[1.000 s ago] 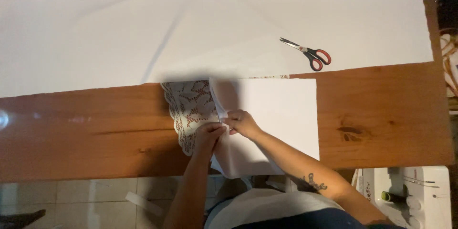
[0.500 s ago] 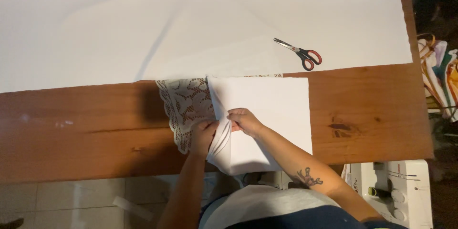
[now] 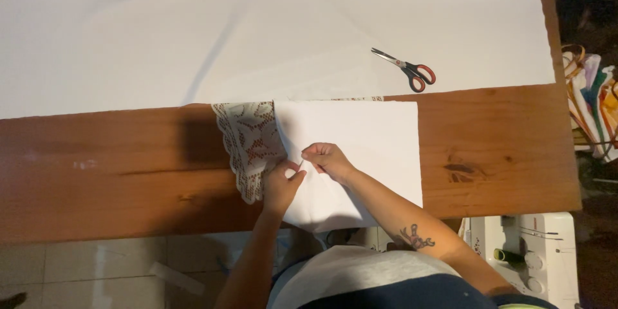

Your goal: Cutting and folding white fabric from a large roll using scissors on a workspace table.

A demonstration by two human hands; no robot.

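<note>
Both the left hand (image 3: 281, 183) and right hand (image 3: 327, 158) pinch the smooth white cloth (image 3: 360, 148) beside scalloped lace trim (image 3: 248, 145), lying mid-table on grainy wood (image 3: 116, 174). Since earlier, the lifted cloth edge lies flatter. Red-handled scissors (image 3: 412, 71) rest far right.

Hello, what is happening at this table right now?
A person works at a wooden table with both hands. The left hand and the right hand meet at the left edge of a white fabric piece, pinching it where it lies beside a strip of lace. Farther back, a large white cloth covers the table, and red-handled scissors lie on it untouched. A white sewing machine stands below the table on the right.
</note>
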